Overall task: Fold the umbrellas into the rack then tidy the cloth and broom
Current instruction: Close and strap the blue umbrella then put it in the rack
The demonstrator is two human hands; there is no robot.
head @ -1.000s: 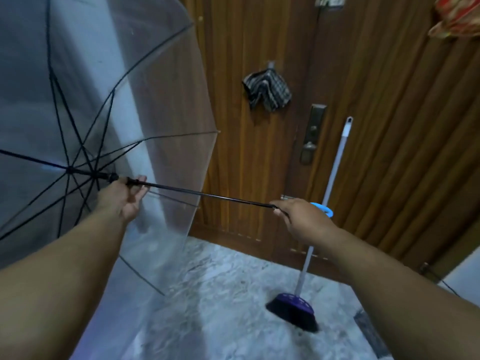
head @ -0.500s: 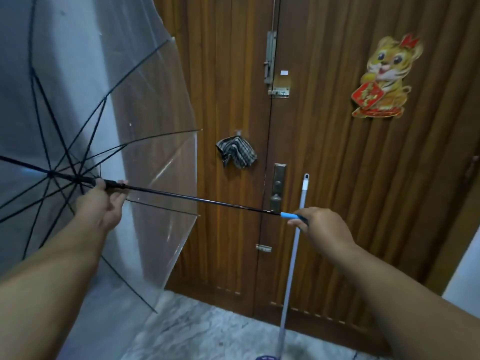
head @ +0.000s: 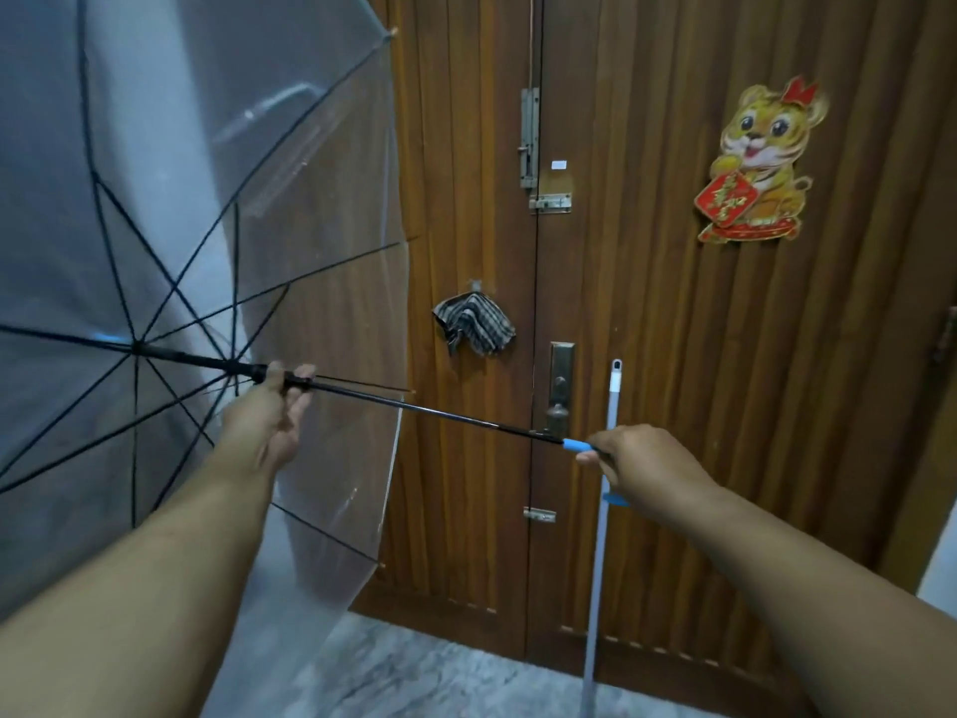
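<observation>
An open transparent umbrella (head: 217, 163) with black ribs fills the left of the view, its black shaft running down to the right. My left hand (head: 266, 417) grips the shaft at the runner, close to the rib hub. My right hand (head: 639, 466) holds the umbrella's blue handle (head: 577, 445). A checked cloth (head: 474, 323) hangs on a hook on the wooden door. Leaning upright against the door is a broom, its pale handle (head: 603, 489) partly hidden behind my right hand; its head is out of view below.
The brown wooden double door (head: 673, 329) stands straight ahead with a lock plate and lever (head: 559, 391), a bolt (head: 528, 139) and a tiger decoration (head: 758, 163). Marble floor (head: 414, 671) shows at the bottom. A white wall lies behind the umbrella on the left.
The view has tilted upward, so the broom head and most of the floor have left the frame. My left hand sits closer along the shaft, and the canopy looks slightly less spread.
</observation>
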